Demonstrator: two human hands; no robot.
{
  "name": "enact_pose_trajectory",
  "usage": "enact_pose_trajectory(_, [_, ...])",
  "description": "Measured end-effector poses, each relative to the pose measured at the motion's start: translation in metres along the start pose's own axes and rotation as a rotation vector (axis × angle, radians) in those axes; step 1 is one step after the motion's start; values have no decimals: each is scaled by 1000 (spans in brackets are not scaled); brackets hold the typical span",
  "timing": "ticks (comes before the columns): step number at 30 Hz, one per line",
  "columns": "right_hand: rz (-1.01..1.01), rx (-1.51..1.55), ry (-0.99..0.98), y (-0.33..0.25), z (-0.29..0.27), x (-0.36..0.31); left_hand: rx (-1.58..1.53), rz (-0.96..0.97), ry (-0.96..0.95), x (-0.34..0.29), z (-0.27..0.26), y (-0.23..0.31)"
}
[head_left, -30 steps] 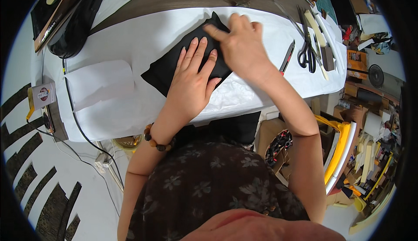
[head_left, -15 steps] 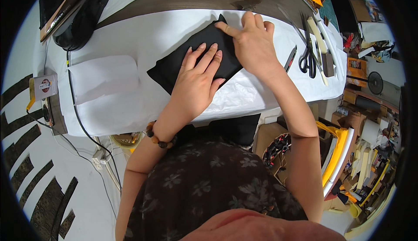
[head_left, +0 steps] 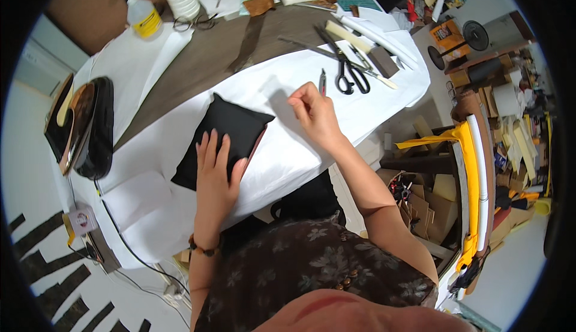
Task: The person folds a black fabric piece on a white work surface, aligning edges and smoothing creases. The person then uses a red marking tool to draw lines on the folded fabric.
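A black fabric pouch or cushion-like piece (head_left: pixel 231 122) lies on the white covered table, its corners pointed and a reddish edge showing along its right side. My left hand (head_left: pixel 217 164) rests flat on its lower part, fingers stretched out and thumb apart. To the right of the piece, my right hand (head_left: pixel 313 114) is over the white sheet with fingers curled in, apart from the fabric. Whatever those fingers may hold is hidden. Just beyond its knuckles lies a slim craft knife (head_left: pixel 323 83), its lower end covered by the hand.
Black-handled scissors (head_left: pixel 351 77) and a dark block (head_left: pixel 383 62) lie at the far right of the table. An iron (head_left: pixel 73 122) stands at the left, its cord (head_left: pixel 117 227) running down. A yellow-labelled bottle (head_left: pixel 144 17) stands at the back.
My right hand has left the black piece's corner and moved aside, its fingers now curled. My left hand stays on the piece. The whole view has turned, showing more of the table's back.
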State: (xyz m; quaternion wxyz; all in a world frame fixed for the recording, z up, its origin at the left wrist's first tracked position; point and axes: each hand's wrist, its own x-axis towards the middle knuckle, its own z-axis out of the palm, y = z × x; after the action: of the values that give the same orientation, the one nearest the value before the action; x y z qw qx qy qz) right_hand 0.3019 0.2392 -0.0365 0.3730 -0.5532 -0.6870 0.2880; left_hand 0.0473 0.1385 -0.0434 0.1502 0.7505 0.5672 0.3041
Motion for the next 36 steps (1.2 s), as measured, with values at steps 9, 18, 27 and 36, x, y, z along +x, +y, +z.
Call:
enact_pose_trajectory(9, [-177, 74, 443, 47, -65, 0, -302, -359, 340, -22, -7, 28])
enact_pose_trajectory(18, [-160, 529, 168, 48, -30, -31, -177, -265, 495, -56, -31, 58])
enact_pose_trajectory(27, [-766, 679, -393, -62, 68, -92, 357, -519, 867, -243, -107, 105])
enact_pose_trajectory(36, [-939, 753, -1064, -139, 166, -183, 1051, -1297, 929, -454, -188, 220])
